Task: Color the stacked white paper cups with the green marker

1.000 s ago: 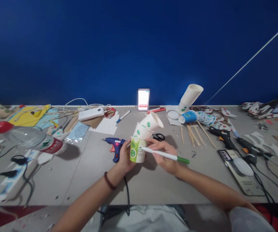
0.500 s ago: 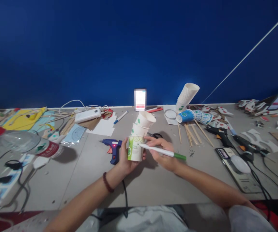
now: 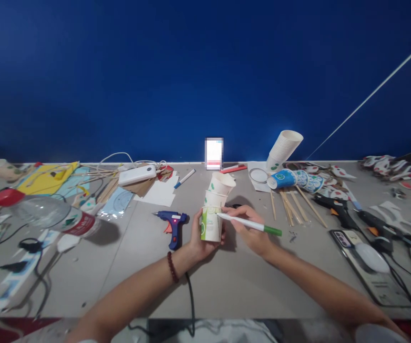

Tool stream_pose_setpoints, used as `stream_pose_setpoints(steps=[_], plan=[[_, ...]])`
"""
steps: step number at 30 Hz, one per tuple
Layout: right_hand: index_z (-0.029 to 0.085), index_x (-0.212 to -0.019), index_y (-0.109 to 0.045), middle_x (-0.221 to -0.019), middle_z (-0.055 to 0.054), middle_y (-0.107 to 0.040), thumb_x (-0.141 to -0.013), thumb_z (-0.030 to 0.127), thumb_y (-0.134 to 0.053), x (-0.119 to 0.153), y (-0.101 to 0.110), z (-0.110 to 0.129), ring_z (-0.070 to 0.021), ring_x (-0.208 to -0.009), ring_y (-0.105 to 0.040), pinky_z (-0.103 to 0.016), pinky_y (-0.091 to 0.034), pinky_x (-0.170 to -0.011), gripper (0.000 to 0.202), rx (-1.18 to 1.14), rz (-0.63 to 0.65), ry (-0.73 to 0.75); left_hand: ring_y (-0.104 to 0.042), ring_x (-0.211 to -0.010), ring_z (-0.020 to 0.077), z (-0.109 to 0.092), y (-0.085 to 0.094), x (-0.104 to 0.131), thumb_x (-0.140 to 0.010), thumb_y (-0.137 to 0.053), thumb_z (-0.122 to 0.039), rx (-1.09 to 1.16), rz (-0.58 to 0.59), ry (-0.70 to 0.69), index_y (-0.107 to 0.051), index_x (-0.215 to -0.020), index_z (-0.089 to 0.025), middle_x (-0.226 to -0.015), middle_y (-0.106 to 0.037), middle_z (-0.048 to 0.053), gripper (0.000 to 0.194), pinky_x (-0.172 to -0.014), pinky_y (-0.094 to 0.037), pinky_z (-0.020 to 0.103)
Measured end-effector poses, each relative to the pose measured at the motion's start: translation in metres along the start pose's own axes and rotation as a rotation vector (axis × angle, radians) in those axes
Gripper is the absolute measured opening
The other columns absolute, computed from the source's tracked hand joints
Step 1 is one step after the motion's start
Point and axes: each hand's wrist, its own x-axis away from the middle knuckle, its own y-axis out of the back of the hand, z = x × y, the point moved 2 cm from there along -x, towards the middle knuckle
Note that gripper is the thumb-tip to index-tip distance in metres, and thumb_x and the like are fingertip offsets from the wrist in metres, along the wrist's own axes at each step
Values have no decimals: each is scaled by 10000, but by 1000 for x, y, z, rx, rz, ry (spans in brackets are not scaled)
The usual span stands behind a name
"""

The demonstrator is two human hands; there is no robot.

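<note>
Cups (image 3: 211, 225), already stacked toward 1 o'clock, gripped by left hand (image 3: 197, 244); pen (image 3: 245, 222) gripped by right hand (image 3: 254, 235); marking's extent unclear.

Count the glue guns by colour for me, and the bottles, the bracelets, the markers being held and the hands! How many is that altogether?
Blue glue gun: 1
Black glue guns: 2
Bottle: 1
Bracelet: 1
Held marker: 1
Hands, left hand and right hand: 2
Total: 8
</note>
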Motion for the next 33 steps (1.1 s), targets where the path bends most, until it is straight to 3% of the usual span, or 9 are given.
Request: stream_pose_setpoints(steps=[33], plan=[[231,-858,-625,-1053,-110,-787,-858,328,-688,1,-1,-3,-285,-1073,-734,-461,-580,-919,116,-4,0,-43,-602,-470,204,0,-1,3,-812,-524,-622,-36,-36,-12,-684,-865,-119,-640,-680,105,530,-418,-424,273]])
